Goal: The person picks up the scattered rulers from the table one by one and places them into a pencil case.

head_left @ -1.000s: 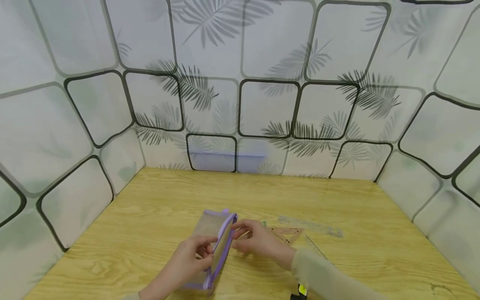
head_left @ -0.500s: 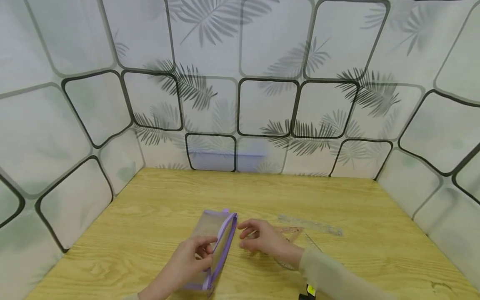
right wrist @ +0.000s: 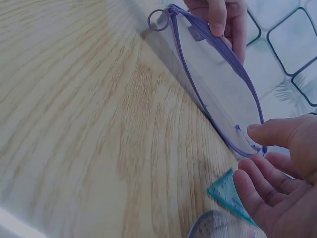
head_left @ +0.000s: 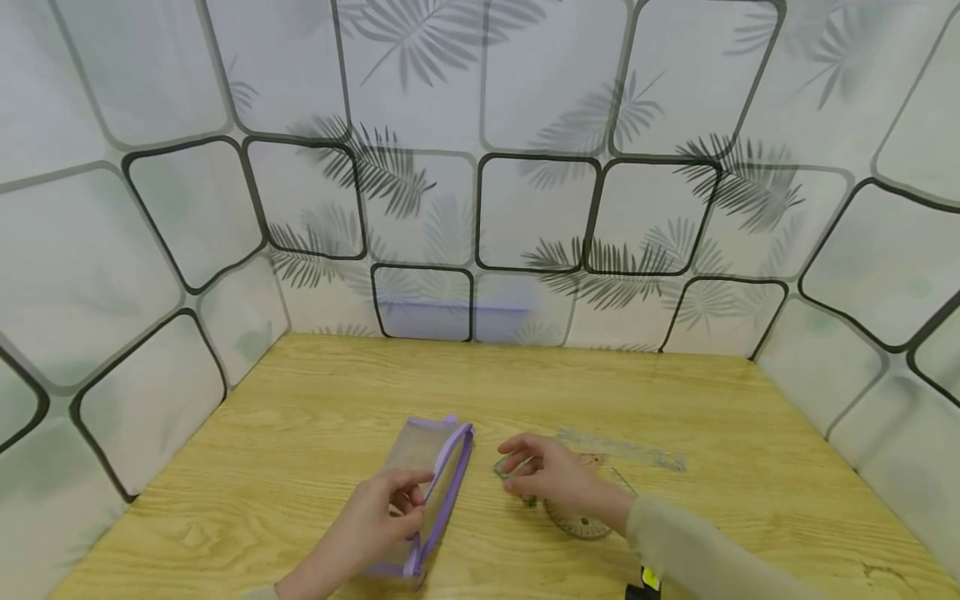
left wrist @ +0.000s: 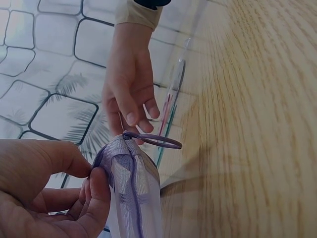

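My left hand (head_left: 378,508) pinches one edge of a purple-trimmed, see-through zip pouch (head_left: 420,442) between thumb and fingers. The pouch's mouth gapes toward the right, as the right wrist view shows, and a ring pull (right wrist: 158,20) hangs at the zip's end. My right hand (head_left: 558,477) is apart from the pouch, with loosely bent fingers and nothing held. Below those fingers lies a green set square (right wrist: 227,195), partly covered by the hand. A clear round-edged protractor (head_left: 581,527) lies just under my right wrist.
Behind the right hand, a clear ruler (head_left: 633,452) lies flat on the wooden table (head_left: 360,375). An orange set square (head_left: 594,458) is mostly hidden by that hand. A patterned curtain (head_left: 536,217) stands along the table's back and sides.
My right hand has drawn away from the pouch's mouth to the right, over the green set square. More of the protractor shows now. The left hand stays at the pouch edge.
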Demonstrator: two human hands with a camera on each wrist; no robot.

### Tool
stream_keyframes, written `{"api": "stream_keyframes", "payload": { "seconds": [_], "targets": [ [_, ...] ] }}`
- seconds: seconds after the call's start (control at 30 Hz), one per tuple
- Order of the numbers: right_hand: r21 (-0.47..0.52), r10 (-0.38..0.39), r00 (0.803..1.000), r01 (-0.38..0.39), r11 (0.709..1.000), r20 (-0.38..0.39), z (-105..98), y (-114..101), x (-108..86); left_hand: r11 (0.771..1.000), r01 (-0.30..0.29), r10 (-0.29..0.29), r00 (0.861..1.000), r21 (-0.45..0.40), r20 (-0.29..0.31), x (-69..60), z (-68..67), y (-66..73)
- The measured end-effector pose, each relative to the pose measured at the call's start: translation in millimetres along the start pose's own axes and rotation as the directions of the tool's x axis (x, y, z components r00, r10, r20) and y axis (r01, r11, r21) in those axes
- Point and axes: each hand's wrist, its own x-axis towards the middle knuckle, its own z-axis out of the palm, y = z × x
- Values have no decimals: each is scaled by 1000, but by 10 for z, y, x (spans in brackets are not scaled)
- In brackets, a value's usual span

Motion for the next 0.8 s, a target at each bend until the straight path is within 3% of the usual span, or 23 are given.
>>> {"api": "stream_keyframes", "payload": {
  "seconds": [0.17, 0.33, 0.8],
  "targets": [
    [-79, -10, 1000, 8, 997, -21, -77, 26, -23, 1000, -3, 3, 1000, 3, 2, 7, -3, 4],
    [-157, -70, 998, 68, 985, -6, -146, 15, -53, 1000, 2, -2, 1000, -3, 8, 4, -4, 4],
    [-262, -111, 994, 111, 959, 16, -265, 61, -126, 999, 24, -24, 999, -21, 24, -5, -4, -7]
  ]
}}
